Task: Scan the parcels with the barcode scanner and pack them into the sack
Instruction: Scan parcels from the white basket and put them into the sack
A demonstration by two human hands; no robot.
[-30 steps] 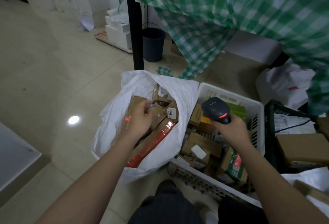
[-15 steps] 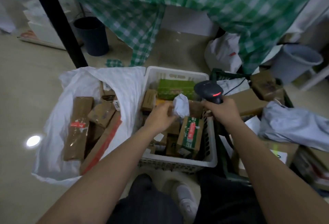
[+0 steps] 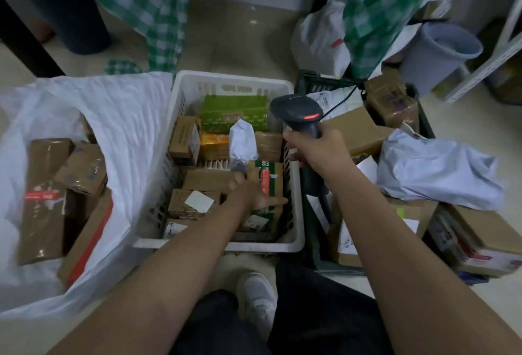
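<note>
Both hands' [image 3: 254,193] fingertips perhaps hidden.

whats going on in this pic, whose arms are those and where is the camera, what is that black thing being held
There is no machine here. The camera sits on a person's head and looks down, so the two arms reaching forward are that person's own.

The right hand grips a black barcode scanner with a red light on it, held above the right edge of a white basket. The basket is full of small parcels, mostly brown cardboard. The left hand reaches into it and lies on a green and red box; whether it has gripped the box is not clear.

To the left, on the floor, lies an open white sack with several brown parcels already in it. To the right are more boxes and a grey mailing bag.
</note>
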